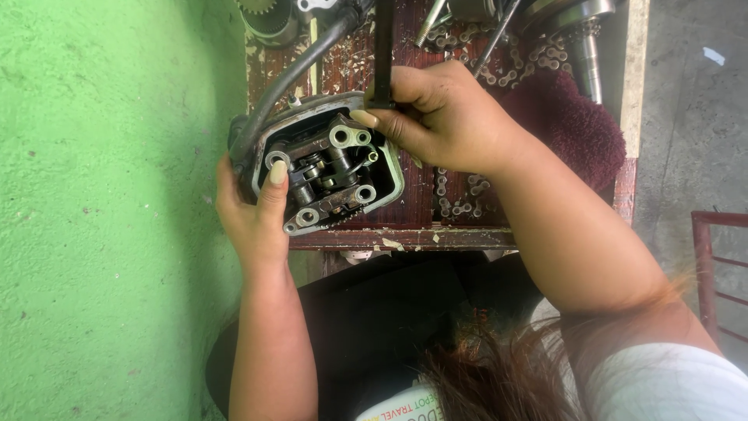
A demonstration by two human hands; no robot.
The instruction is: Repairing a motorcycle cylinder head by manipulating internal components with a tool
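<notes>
While left hand (253, 214) clasps the grey metal cylinder head (323, 168) at the bench edge | right hand (444, 117) closed on slim black tool (383, 54) | judgement: keep tool upright, head steadied.

Both hands (257, 210) (444, 117) on cylinder head (327, 168)

cylinder head (327, 168) on workbench (413, 214), chain (467, 191) right

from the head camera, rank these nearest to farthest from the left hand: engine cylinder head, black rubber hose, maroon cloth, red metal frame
1. engine cylinder head: held by the left hand, thumb resting on it.
2. black rubber hose: runs up from the head's upper left corner.
3. maroon cloth: on the bench, beyond the right hand.
4. red metal frame: far right, off the bench.
</notes>
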